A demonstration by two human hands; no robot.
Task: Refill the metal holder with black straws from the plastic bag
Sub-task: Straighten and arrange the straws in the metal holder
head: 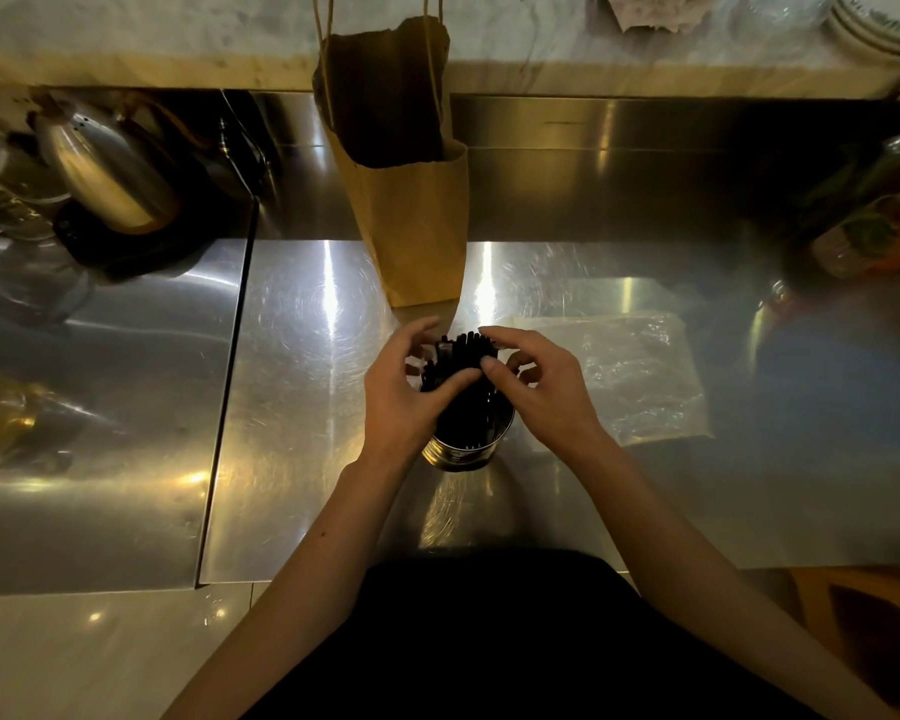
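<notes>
A round metal holder stands on the steel counter in front of me, packed with black straws that stick up out of it. My left hand curls around the bunch from the left, its thumb pressed across the straws. My right hand cups the bunch from the right, fingertips on the straw tops. A clear plastic bag lies flat on the counter just right of the holder; it looks flat and I see no straws in it.
A brown paper bag stands upright right behind the holder. A metal kettle on a dark base sits at the back left. Bottles and an orange packet crowd the back right. A raised marble ledge runs along the back.
</notes>
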